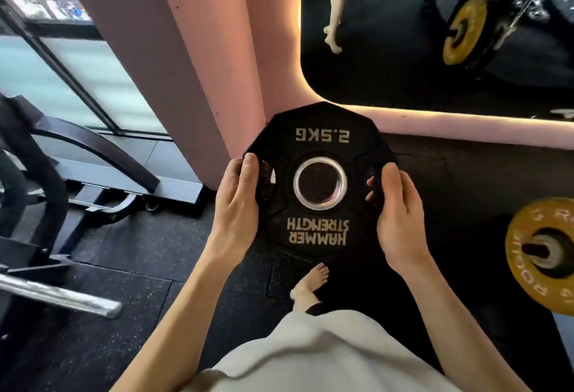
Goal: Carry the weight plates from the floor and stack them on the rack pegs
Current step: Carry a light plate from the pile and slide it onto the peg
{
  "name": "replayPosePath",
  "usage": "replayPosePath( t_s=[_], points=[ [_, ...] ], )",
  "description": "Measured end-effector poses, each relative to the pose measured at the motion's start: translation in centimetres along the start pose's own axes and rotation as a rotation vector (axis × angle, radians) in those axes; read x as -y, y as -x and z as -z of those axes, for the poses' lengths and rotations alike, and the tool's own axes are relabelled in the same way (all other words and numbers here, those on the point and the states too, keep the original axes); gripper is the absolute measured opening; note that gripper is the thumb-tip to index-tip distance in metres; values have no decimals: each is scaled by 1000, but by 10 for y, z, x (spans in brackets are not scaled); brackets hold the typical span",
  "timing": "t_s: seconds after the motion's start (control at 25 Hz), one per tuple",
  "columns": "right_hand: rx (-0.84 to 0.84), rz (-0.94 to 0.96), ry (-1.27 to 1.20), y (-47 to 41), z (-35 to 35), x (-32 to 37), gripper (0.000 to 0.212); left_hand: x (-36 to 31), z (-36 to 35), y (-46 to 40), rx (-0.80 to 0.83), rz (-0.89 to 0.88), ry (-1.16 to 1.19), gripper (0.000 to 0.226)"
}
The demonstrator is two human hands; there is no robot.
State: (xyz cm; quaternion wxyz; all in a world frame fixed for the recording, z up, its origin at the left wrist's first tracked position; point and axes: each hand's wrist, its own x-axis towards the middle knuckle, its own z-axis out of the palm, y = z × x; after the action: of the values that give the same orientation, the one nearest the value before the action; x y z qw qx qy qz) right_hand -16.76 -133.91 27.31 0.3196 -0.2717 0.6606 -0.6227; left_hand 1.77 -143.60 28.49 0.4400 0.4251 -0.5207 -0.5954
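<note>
The black 2.5 kg plate (320,180) is held level in the air above the floor, the left hand (239,208) and right hand (399,217) each curled through a side grip slot, so carrying it well probably means keeping both grips firm and lining its centre hole up squarely with a free rack peg.

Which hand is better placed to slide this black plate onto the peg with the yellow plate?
Probably the right hand: it grips the black plate on the side nearer the yellow plate.
</note>
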Motion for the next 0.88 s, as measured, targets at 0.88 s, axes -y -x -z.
replayPosePath(
  t_s=[0.88],
  points=[
    [-1056,132,33,-237,141,61,40,-26,-366,-299,1090,-49,-17,33]
  ],
)
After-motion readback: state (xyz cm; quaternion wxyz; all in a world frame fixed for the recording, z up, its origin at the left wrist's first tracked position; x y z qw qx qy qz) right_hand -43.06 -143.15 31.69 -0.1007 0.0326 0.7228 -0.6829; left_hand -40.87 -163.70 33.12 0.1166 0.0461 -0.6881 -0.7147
